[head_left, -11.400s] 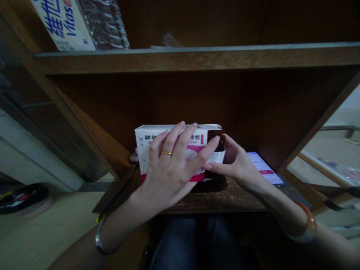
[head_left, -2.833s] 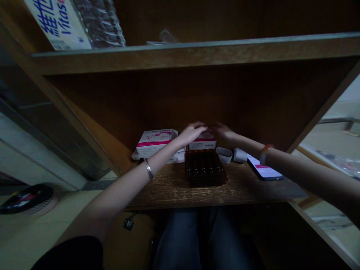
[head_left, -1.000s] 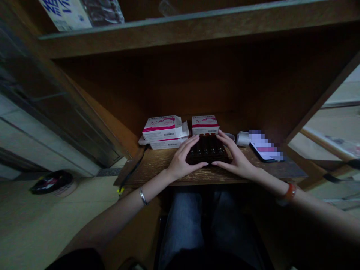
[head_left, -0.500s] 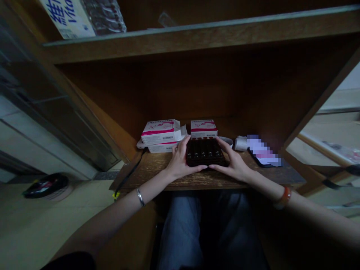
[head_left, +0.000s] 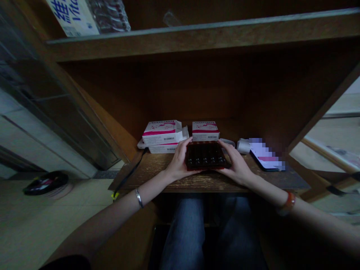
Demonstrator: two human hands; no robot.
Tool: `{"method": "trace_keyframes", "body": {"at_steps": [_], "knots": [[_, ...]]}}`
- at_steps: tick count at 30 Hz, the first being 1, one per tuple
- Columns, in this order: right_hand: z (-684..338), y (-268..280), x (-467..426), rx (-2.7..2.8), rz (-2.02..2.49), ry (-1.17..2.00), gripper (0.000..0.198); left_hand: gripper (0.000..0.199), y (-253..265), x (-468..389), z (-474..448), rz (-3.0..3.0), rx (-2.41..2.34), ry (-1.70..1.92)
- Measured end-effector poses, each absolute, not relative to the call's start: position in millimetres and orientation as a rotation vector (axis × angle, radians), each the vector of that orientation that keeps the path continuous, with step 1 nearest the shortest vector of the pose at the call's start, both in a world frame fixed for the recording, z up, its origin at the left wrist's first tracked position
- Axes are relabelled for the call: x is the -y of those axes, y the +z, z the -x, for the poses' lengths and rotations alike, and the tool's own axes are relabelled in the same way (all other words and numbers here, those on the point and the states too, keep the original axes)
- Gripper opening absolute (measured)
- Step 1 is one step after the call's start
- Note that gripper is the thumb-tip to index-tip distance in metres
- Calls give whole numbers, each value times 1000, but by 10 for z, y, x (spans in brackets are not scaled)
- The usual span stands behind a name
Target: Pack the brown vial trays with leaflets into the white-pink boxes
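Between my hands is a dark brown plastic tray of several small vials (head_left: 205,155), lying side by side with glints at their near ends. My left hand (head_left: 179,159) grips its left edge, the thumb reaching beneath the front. On the opposite edge my right hand (head_left: 236,163) holds it the same way. Directly behind the tray stands a closed-looking white and pink carton (head_left: 206,129). Off to the left, a similar carton (head_left: 160,131) with an open end flap rests on another carton (head_left: 161,149).
At right on the wooden desk (head_left: 157,176) lie a lit phone (head_left: 263,154) and a white roll (head_left: 243,146). A black cable (head_left: 132,170) hangs over the left edge. Above runs a shelf (head_left: 197,41) with a Vita carton (head_left: 77,18). A bin (head_left: 53,185) stands on the floor.
The tray is tilted differently now and sits slightly lower in view. Both thumbs have slipped further under its front edge. The whole view has shifted slightly.
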State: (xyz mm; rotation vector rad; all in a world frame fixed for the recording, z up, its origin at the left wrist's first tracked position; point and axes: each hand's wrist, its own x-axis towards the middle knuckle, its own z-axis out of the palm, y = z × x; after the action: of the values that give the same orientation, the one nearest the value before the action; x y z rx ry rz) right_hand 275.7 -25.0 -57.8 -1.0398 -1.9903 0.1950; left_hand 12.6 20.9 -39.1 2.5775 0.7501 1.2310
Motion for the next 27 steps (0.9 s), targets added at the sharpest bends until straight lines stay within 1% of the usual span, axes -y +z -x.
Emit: {"method": "trace_keyframes", "body": {"at_steps": [3, 7, 12, 15, 18, 23, 25, 27], "knots": [[-2753, -547, 281, 1989, 1075, 116, 84, 106, -364, -189, -138, -2599, -779, 1188], [-2748, -539, 303, 1972, 1073, 60, 78, 105, -348, -170, -159, -2530, -834, 1159], [-2767, -577, 283, 1987, 1027, -73, 76, 101, -315, -154, -185, -2406, -831, 1183], [-2773, -571, 295, 1951, 1033, -77, 68, 90, -267, -120, -210, -2293, -828, 1223], [-2759, -535, 329, 1885, 1022, 12, 61, 79, -199, -86, -229, -2217, -796, 1217], [-2677, -420, 411, 1753, 1029, 227, 56, 71, -99, -89, -232, -2174, -761, 1105], [-2650, -349, 450, 1666, 1062, 368, 54, 65, -83, -109, -234, -2156, -759, 1114], [-2656, -259, 478, 1582, 1096, 584, 55, 60, -85, -133, -241, -2135, -758, 1137]]}}
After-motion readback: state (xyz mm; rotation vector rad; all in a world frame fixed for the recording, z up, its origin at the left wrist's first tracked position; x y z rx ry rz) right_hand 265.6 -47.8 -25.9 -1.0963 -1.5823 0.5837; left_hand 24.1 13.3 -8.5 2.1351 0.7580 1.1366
